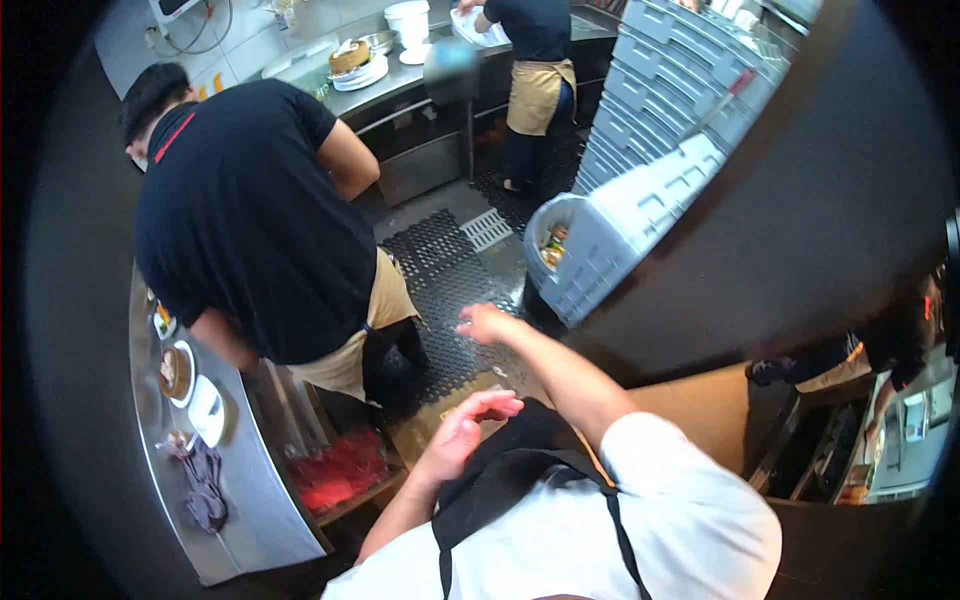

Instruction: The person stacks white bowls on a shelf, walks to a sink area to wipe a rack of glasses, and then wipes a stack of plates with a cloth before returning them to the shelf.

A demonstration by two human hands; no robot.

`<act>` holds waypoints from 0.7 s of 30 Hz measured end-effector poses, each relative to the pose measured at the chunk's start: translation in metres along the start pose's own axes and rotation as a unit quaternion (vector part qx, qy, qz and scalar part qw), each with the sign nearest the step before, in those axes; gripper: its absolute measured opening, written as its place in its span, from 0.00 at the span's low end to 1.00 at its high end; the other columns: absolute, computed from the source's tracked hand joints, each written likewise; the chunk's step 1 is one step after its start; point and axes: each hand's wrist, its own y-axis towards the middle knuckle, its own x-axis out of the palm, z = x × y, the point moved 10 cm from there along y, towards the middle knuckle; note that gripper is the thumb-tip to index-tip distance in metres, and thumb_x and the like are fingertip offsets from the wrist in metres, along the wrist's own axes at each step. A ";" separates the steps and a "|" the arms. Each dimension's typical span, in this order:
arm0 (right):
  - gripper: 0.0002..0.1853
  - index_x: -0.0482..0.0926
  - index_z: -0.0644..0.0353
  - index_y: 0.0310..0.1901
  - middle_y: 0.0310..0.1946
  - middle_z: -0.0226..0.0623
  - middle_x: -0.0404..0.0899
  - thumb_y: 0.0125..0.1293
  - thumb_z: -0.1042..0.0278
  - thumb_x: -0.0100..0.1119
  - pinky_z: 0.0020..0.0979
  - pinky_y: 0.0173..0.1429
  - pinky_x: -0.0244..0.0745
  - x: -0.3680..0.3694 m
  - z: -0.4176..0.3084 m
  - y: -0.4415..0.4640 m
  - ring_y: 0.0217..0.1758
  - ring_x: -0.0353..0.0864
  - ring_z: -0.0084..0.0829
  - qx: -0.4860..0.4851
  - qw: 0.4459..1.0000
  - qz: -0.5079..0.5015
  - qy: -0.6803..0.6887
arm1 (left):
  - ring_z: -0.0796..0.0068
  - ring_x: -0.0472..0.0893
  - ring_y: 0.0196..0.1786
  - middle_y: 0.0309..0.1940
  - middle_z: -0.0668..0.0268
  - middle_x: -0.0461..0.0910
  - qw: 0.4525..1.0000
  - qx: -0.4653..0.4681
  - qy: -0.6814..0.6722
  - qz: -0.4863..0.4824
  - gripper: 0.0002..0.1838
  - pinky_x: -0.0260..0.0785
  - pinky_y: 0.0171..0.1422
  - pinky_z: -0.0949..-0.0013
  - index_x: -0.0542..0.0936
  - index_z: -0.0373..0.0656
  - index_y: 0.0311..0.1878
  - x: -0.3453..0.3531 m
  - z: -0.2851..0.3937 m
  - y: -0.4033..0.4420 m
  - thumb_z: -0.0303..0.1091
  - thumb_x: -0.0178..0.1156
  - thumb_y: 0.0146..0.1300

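My left hand [463, 430] is raised in front of my black apron [520, 455], its fingers apart and nothing in it. Further forward, my right hand [485, 324] reaches over the dark perforated floor mat [435, 262], fingers loosely curved and apart, also holding nothing. Neither hand touches any object. To the right of my right hand stands a dark bin [548, 245] with scraps inside, beside a tall stack of grey crates [640, 110].
A co-worker in black [250, 220] bends over a steel counter [270, 500] at the left, with plates [208, 412] and a dark cloth [205, 490]. Another person [540, 80] works at the back counter near stacked dishes [360, 75]. A floor drain [487, 230] lies ahead.
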 end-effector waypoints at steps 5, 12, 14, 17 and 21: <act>0.25 0.85 0.59 0.48 0.49 0.48 0.85 0.63 0.44 0.58 0.45 0.60 0.76 -0.127 0.083 0.201 0.54 0.84 0.47 0.009 0.980 -0.038 -0.196 | 0.64 0.76 0.64 0.61 0.53 0.77 0.995 -0.021 0.071 0.071 0.48 0.64 0.71 0.60 0.69 0.31 0.67 -0.080 0.022 0.079 0.72 0.45 0.68; 0.22 0.85 0.61 0.50 0.51 0.47 0.84 0.62 0.53 0.61 0.39 0.61 0.77 -0.347 0.226 0.380 0.56 0.83 0.48 0.127 0.988 0.086 -0.003 | 0.65 0.78 0.60 0.57 0.54 0.79 0.949 -0.025 0.027 0.312 0.37 0.66 0.68 0.61 0.69 0.33 0.66 -0.268 -0.007 0.191 0.62 0.45 0.74; 0.26 0.86 0.56 0.50 0.52 0.46 0.84 0.63 0.42 0.58 0.39 0.63 0.76 -0.393 0.231 0.422 0.58 0.82 0.46 0.108 0.982 0.156 0.002 | 0.64 0.78 0.60 0.57 0.54 0.79 0.953 -0.014 0.071 0.294 0.37 0.67 0.68 0.61 0.70 0.33 0.65 -0.303 0.011 0.244 0.63 0.45 0.74; 0.21 0.89 0.53 0.43 0.37 0.41 0.88 0.61 0.45 0.65 0.36 0.53 0.78 -0.491 0.174 0.450 0.43 0.86 0.38 -0.028 0.955 0.222 0.196 | 0.64 0.81 0.56 0.54 0.53 0.81 0.959 0.026 0.040 0.280 0.36 0.70 0.64 0.60 0.71 0.34 0.63 -0.355 0.035 0.329 0.62 0.43 0.75; 0.20 0.84 0.61 0.23 0.19 0.34 0.81 0.67 0.54 0.61 0.32 0.34 0.71 -0.701 0.081 0.392 0.25 0.77 0.24 -0.166 0.844 0.405 0.309 | 0.66 0.82 0.52 0.51 0.55 0.82 0.955 0.053 0.010 0.293 0.33 0.73 0.60 0.63 0.72 0.34 0.60 -0.424 0.059 0.424 0.59 0.43 0.76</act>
